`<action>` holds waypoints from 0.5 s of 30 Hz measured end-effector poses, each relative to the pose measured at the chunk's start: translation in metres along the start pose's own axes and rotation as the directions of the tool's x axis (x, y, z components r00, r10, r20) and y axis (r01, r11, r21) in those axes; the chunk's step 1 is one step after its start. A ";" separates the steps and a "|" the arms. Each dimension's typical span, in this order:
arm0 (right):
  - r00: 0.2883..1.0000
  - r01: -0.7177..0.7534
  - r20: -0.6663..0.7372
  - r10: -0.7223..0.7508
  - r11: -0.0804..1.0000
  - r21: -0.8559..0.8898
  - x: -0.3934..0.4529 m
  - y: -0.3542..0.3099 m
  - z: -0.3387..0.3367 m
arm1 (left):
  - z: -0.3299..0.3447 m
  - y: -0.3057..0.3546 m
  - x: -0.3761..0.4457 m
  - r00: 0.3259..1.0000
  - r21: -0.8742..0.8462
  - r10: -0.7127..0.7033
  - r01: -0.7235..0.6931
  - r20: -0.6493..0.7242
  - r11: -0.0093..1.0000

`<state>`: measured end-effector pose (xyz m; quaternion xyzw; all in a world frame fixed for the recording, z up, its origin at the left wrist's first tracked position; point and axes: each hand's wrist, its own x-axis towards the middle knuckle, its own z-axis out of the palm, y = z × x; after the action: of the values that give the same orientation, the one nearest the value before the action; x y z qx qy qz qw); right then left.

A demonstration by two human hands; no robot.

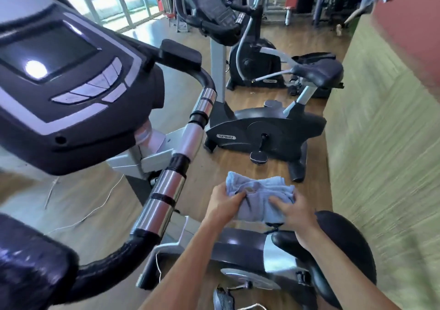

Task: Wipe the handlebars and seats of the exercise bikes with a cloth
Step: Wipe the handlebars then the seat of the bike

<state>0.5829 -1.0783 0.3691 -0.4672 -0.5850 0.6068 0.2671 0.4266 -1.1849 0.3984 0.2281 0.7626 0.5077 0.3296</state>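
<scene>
The near bike's handlebar (166, 185) stands at the left, untouched. In the middle, left hand (222, 201) and right hand (291, 210) each have their grip clamped on the bunched blue cloth (259, 196), held above the seat (338, 243). The far bike (266, 128) waits; I'd judge wiping is not underway.

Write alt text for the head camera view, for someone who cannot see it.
Both hands, left hand and right hand, bunch a light blue cloth above the nearest exercise bike's black seat. Its handlebar and console fill the left side; a second exercise bike stands ahead on the wooden floor.
</scene>
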 end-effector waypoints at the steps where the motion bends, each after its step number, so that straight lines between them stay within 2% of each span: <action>1: 0.999 0.032 -0.035 -0.037 0.993 -0.113 0.002 -0.004 0.005 | -0.003 0.003 -0.003 0.999 0.010 0.024 -0.024 -0.036 1.000; 3: 0.982 0.089 -0.131 -0.134 0.949 -0.304 0.003 -0.011 0.017 | -0.009 0.009 -0.012 0.994 0.016 0.057 -0.056 -0.098 0.998; 5: 0.950 0.210 -0.161 -0.268 0.929 -0.306 -0.005 -0.016 0.031 | -0.016 0.014 -0.021 0.982 0.029 0.070 -0.066 -0.173 0.997; 7: 0.915 0.338 -0.122 -0.383 0.897 -0.284 -0.018 -0.017 0.043 | -0.025 0.019 -0.026 0.966 0.079 0.083 -0.066 -0.244 0.995; 11: 0.942 0.334 0.056 -0.330 0.921 -0.202 -0.044 -0.014 0.057 | -0.040 0.024 -0.035 0.937 0.110 0.092 -0.058 -0.338 0.992; 13: 0.939 0.328 0.160 -0.303 0.930 -0.164 -0.053 -0.010 0.062 | -0.043 0.028 -0.040 0.935 0.108 0.118 -0.087 -0.334 0.990; 15: 0.931 0.263 0.265 -0.250 0.965 -0.013 -0.060 -0.018 0.069 | -0.040 0.036 -0.049 0.937 0.147 0.167 -0.127 -0.307 0.981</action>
<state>0.5431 -1.1593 0.3931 -0.3092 -0.6856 0.6085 0.2532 0.4315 -1.2298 0.4552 0.2200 0.8167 0.5123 0.1487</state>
